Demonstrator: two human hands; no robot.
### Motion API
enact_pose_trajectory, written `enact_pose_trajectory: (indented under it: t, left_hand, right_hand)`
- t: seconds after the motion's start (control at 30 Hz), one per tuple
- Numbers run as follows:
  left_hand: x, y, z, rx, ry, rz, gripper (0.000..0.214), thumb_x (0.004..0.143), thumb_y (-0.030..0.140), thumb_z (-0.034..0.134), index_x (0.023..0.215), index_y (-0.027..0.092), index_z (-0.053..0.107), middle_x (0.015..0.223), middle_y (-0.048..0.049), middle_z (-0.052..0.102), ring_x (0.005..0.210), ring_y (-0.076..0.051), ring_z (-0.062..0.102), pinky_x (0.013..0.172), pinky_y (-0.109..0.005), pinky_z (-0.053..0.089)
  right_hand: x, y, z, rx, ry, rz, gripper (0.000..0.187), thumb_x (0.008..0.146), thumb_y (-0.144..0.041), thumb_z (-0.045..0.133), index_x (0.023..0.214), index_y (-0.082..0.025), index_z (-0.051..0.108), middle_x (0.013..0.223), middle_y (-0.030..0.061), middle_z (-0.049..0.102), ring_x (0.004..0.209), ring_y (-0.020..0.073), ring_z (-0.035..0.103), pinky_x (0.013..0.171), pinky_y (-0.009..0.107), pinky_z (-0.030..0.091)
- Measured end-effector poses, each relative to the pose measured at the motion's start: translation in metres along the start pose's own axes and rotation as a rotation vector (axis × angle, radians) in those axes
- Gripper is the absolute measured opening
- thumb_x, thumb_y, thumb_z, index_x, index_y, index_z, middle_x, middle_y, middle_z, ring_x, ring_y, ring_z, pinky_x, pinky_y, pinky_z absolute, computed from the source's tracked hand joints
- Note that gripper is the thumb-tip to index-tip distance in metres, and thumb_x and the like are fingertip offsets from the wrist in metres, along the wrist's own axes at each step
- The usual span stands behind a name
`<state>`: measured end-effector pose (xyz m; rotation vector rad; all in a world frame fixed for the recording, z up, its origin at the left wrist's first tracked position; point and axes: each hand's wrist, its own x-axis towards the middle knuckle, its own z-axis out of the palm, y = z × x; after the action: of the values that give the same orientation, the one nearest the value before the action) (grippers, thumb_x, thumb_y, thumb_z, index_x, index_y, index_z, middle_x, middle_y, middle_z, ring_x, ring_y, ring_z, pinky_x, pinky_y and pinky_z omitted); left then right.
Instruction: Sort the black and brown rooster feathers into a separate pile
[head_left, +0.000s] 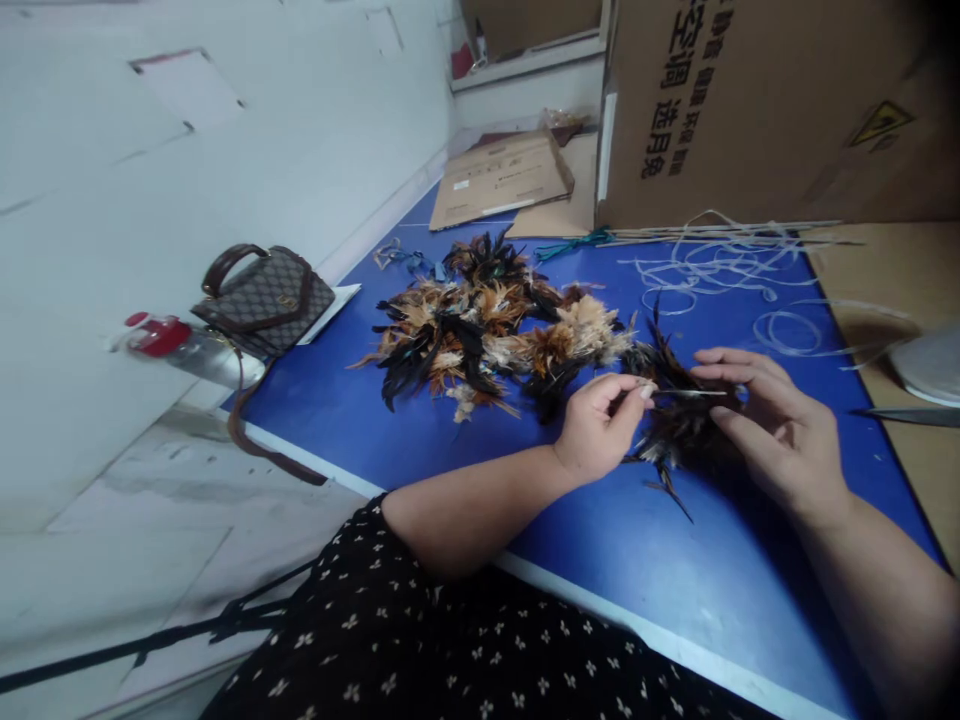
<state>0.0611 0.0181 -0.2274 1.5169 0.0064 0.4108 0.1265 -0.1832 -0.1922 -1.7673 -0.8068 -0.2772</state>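
On the blue table (465, 440) lies a heap of brown, black and tan feathers (487, 325). My left hand (600, 425) is closed in a pinch on a thin feather quill (686, 392) that runs across to my right hand (772, 430). The right hand's fingers curl around a dark bunch of feathers (679, 425) and also touch the quill. Both hands rest near the table's front right, just right of the heap.
A patterned handbag (262, 295) and a bottle with a red cap (187, 345) sit at the table's left edge. A large cardboard box (750, 100) stands at the back. Clear string loops (720, 270) and thin sticks lie behind my hands. A flat cardboard piece (499, 175) lies far back.
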Motion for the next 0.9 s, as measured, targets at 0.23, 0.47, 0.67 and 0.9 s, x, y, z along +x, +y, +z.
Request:
enact_pose_trajectory:
  t: [0.23, 0.47, 0.67, 0.9]
  left_hand:
    - [0.000, 0.006, -0.001, 0.123, -0.029, 0.083, 0.033, 0.106, 0.050, 0.068, 0.105, 0.021, 0.084, 0.106, -0.0101, 0.084, 0.100, -0.021, 0.077, 0.102, -0.040, 0.062]
    - [0.005, 0.012, -0.005, 0.207, 0.121, 0.315, 0.027, 0.106, 0.043, 0.073, 0.101, 0.020, 0.086, 0.115, -0.0123, 0.077, 0.112, -0.021, 0.074, 0.109, -0.042, 0.062]
    - [0.007, 0.009, -0.008, 0.171, 0.169, 0.522, 0.019, 0.108, 0.033, 0.074, 0.117, 0.023, 0.087, 0.107, -0.0062, 0.071, 0.100, -0.014, 0.071, 0.092, -0.030, 0.061]
    - [0.007, 0.015, -0.016, 0.351, 0.070, 0.761, 0.022, 0.107, 0.026, 0.074, 0.126, 0.028, 0.085, 0.103, -0.0036, 0.065, 0.094, -0.014, 0.064, 0.085, -0.031, 0.056]
  right_hand:
    - [-0.007, 0.000, 0.013, -0.078, 0.049, 0.094, 0.021, 0.099, -0.046, 0.084, 0.104, -0.027, 0.090, 0.106, 0.0073, 0.084, 0.093, 0.0260, 0.079, 0.093, 0.041, 0.063]
    - [0.010, 0.019, 0.005, 0.137, 0.709, 0.214, 0.038, 0.088, -0.051, 0.096, 0.107, -0.019, 0.091, 0.089, 0.0086, 0.080, 0.068, 0.0159, 0.071, 0.066, 0.028, 0.061]
    - [0.020, 0.027, -0.003, 0.302, 0.802, 0.263, 0.051, 0.083, -0.053, 0.098, 0.116, -0.015, 0.090, 0.082, 0.0042, 0.076, 0.061, 0.0103, 0.065, 0.053, 0.019, 0.058]
    - [0.017, 0.017, 0.002, 0.332, 0.726, 0.246, 0.052, 0.087, -0.056, 0.098, 0.118, -0.016, 0.089, 0.080, 0.0029, 0.077, 0.058, 0.0081, 0.062, 0.054, 0.017, 0.057]
